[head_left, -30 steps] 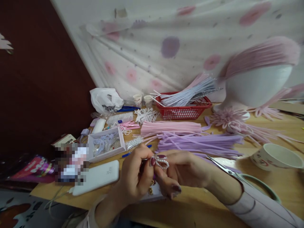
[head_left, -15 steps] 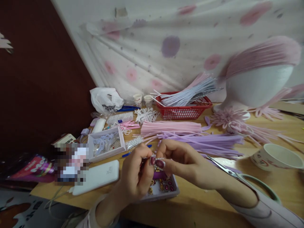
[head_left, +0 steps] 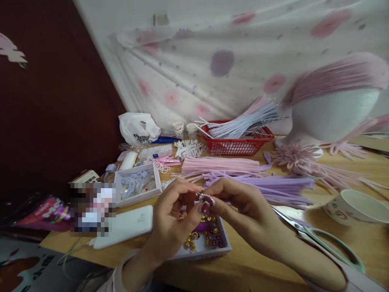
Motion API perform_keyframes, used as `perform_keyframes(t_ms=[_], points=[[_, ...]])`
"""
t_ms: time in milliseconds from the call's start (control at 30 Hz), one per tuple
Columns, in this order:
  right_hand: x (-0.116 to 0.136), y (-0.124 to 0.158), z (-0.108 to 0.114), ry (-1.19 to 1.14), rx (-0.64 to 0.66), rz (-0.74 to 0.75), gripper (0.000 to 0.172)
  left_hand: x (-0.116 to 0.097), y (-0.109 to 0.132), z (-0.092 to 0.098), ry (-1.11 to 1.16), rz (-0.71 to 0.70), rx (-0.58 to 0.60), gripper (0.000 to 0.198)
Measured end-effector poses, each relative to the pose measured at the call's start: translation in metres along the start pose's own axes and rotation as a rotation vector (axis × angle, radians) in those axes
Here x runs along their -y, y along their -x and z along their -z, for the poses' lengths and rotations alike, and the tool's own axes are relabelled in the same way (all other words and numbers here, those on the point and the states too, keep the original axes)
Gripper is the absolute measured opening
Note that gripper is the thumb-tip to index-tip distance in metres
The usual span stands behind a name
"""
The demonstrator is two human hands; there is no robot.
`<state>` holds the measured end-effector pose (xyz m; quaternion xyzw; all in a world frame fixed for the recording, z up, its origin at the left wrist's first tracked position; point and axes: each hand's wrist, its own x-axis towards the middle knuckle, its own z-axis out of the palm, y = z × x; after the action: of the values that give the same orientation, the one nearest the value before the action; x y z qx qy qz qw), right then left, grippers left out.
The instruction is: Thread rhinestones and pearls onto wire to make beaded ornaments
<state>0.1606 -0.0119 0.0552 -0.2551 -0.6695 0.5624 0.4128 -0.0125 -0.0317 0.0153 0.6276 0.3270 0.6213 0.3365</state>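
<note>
My left hand [head_left: 172,221] and my right hand [head_left: 243,215] meet above a small box, both with fingers closed in a pinch. Between their fingertips is a tiny beaded piece [head_left: 200,196] with silvery-white beads. Dark red, shiny oval shapes show at the thumb tips; I cannot tell whether they are gems or painted nails. A thin wire-like strand seems to run by the left fingertips. Below, the open pale box [head_left: 226,245] holds gold and dark red oval gems [head_left: 216,238] and something purple, partly hidden by my hands.
Behind my hands lie purple stems [head_left: 282,184] and pink stems [head_left: 221,165]. A red basket [head_left: 240,147] holds more stems. Scissors [head_left: 299,228] and a paper cup [head_left: 349,209] are on the right. A bead box [head_left: 136,198] and white power bank [head_left: 127,227] lie left.
My hands have drawn closer together, and the left thumb has come up against the right thumb. More of the gem box shows below. The whole view has shifted slightly.
</note>
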Motion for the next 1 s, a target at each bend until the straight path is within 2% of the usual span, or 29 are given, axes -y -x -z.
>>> perform_keyframes(t_ms=[100,233,500,600,733,833,1000], points=[[-0.003,-0.002,0.001,0.033,0.004,0.009,0.016,-0.001,-0.004,0.001,-0.053,-0.068,-0.025,0.019],[-0.008,-0.004,0.0,-0.081,0.033,-0.08,0.019,-0.002,-0.008,0.002,-0.093,-0.092,-0.093,0.017],[-0.012,-0.005,-0.004,-0.167,0.042,-0.137,0.026,-0.002,-0.009,0.007,-0.046,-0.029,-0.061,0.005],[-0.011,-0.006,-0.003,-0.199,0.061,-0.188,0.028,-0.001,-0.009,0.007,0.02,0.029,-0.066,0.007],[-0.009,-0.009,-0.002,-0.239,0.018,-0.245,0.032,0.001,-0.01,0.006,0.09,0.116,-0.053,0.004],[-0.006,-0.009,-0.002,-0.256,0.01,-0.24,0.033,0.003,-0.01,0.005,0.137,0.115,-0.058,0.009],[-0.005,-0.007,-0.004,-0.242,0.019,-0.229,0.031,0.008,-0.009,0.006,0.186,0.07,-0.11,0.007]])
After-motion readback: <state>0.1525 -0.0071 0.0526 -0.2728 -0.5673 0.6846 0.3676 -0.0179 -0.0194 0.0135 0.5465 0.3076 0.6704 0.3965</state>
